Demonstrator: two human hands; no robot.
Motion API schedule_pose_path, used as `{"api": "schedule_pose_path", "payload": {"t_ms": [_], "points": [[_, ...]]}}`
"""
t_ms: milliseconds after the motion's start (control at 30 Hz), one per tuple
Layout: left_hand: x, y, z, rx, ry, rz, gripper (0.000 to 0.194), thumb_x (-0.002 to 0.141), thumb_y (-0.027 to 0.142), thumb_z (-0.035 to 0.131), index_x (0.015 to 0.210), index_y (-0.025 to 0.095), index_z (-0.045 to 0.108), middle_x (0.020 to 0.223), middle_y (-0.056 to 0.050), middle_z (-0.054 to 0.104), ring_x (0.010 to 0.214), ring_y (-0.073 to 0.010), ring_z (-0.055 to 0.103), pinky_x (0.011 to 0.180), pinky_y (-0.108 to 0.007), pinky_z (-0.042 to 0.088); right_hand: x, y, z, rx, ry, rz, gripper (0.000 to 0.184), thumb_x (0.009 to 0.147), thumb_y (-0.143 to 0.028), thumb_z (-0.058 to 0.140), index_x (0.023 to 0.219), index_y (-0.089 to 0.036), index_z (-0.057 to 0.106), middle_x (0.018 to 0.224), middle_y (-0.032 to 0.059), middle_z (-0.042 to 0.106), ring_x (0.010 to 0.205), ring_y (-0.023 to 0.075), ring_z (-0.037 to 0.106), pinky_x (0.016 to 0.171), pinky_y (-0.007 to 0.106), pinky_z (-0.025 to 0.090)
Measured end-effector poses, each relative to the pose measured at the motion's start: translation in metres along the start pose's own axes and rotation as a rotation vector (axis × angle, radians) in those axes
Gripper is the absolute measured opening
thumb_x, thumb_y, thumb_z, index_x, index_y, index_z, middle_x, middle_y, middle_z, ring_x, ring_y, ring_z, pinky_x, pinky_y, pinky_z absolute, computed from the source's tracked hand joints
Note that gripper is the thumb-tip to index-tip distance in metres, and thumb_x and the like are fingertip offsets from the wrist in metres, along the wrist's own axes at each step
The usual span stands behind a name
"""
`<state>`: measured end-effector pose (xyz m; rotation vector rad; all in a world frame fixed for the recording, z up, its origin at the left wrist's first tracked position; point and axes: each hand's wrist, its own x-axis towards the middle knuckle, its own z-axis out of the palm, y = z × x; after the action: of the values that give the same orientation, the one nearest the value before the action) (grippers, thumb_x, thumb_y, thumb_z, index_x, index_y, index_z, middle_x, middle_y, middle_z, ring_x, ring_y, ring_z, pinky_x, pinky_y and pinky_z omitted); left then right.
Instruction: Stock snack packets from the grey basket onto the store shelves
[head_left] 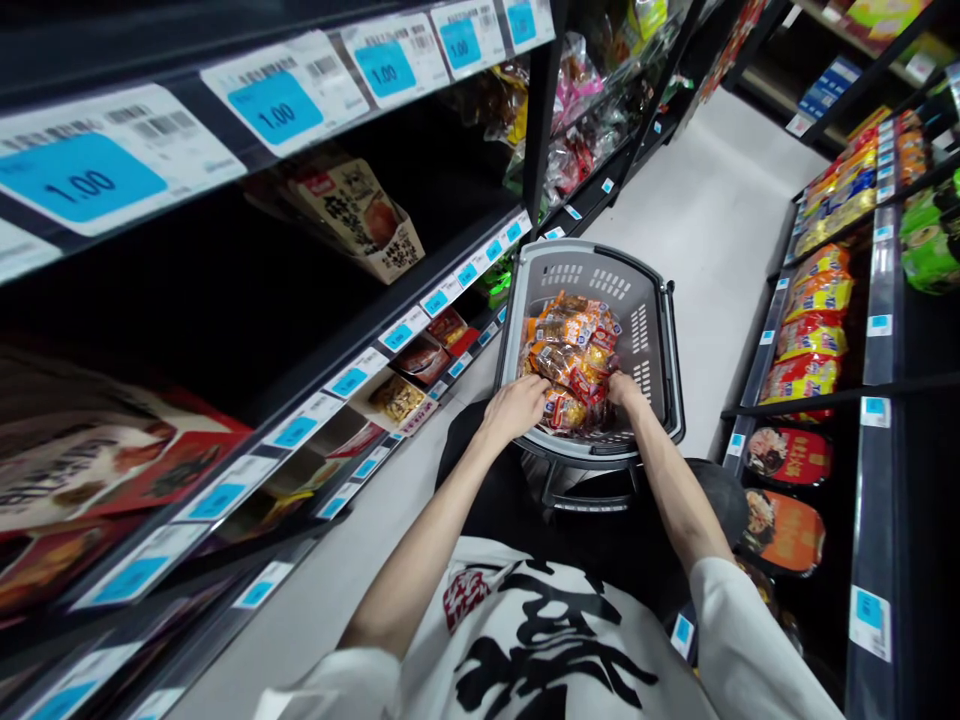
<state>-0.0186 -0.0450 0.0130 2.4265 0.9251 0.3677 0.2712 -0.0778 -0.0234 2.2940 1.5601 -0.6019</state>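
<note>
A grey shopping basket (592, 262) with slotted walls stands on the floor between my legs. Inside lies a pile of snack packets (566, 345) in clear, orange and red wrapping. My left hand (521, 403) is at the pile's near left side, its fingers curled onto the packets. On the opposite side, my right hand (621, 386) reaches down inside the basket wall and grips the pile's right edge; its fingertips are partly hidden among the wrappers. The basket's handle (589, 503) hangs down on the side nearest me.
To my left, shelves with price labels (274, 105) hold a beige snack box (360, 215) and several packs. Shelves on the right carry bagged noodles (810, 340) and an orange bowl pack (784, 532). Pale aisle floor (705, 180) runs ahead between them.
</note>
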Motion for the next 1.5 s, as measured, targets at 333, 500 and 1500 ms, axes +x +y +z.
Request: {"api": "schedule_pose_path", "payload": {"t_ms": [333,500,1500], "points": [[0.000,0.001,0.001,-0.057,0.095,0.043,0.032,0.102,0.013,0.050,0.129,0.016,0.068,0.129,-0.011,0.072,0.123,-0.0255,0.069,0.106,-0.040,0.059,-0.012,-0.027,-0.025,0.659,0.236,-0.135,0.012,0.084,-0.008,0.068,0.092,-0.011,0.076,0.100,0.0096,0.081,0.093,0.0218,0.076,0.091,0.032,0.061],[-0.001,0.000,0.001,-0.137,0.201,0.148,0.048,0.096,0.021,0.072,0.143,0.019,0.062,0.141,-0.013,0.066,0.134,-0.0287,0.063,0.110,-0.044,0.058,-0.054,-0.052,-0.035,1.049,0.190,-0.335,0.025,0.079,-0.032,0.076,0.099,-0.017,0.076,0.108,0.0078,0.079,0.091,0.0217,0.077,0.085,0.036,0.066],[-0.017,0.001,-0.018,-0.435,0.022,-0.200,0.048,0.110,0.041,0.047,0.150,0.016,0.052,0.064,0.004,0.070,0.060,-0.0196,0.072,0.077,-0.031,0.056,-0.085,-0.099,-0.047,1.620,0.122,-0.480,0.047,0.070,-0.048,0.093,0.092,-0.021,0.062,0.091,0.0055,0.080,0.076,0.0222,0.076,0.065,0.032,0.061]]}}
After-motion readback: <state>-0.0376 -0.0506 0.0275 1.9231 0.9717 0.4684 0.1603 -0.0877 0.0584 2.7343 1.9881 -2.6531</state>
